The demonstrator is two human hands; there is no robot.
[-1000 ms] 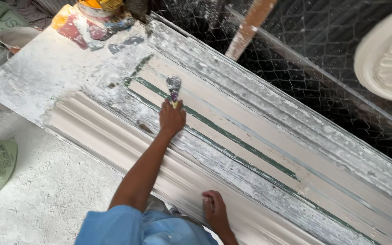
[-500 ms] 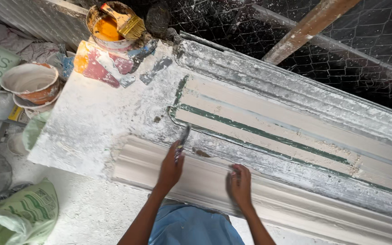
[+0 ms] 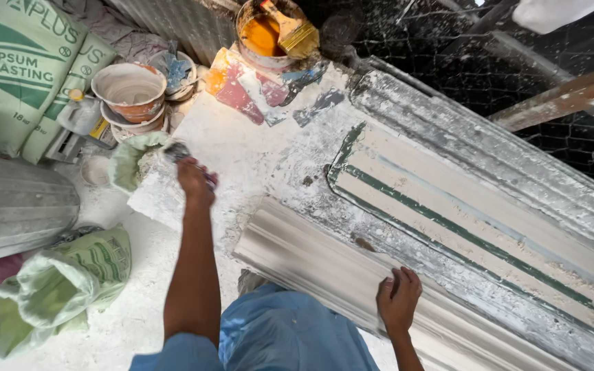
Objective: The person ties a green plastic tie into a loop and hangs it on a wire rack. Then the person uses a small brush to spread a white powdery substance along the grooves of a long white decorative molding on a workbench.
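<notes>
From the head view, the left hand [image 3: 196,180] is closed around a small plaster-caked scraper [image 3: 175,151], held over the plaster-dusted counter [image 3: 242,151] beside a green bowl [image 3: 128,161]. The right hand [image 3: 399,299] lies with fingers spread on the white plaster moulding [image 3: 311,264], which runs along the counter's near edge beside the long striped mould [image 3: 476,220].

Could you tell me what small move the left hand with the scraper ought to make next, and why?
Probably dip the scraper into the green bowl for plaster. The left hand holds the blade at the bowl's rim, off the table's left edge, and I cannot tell whether it carries any plaster. The right hand rests on the white moulding, steadying it.
</notes>
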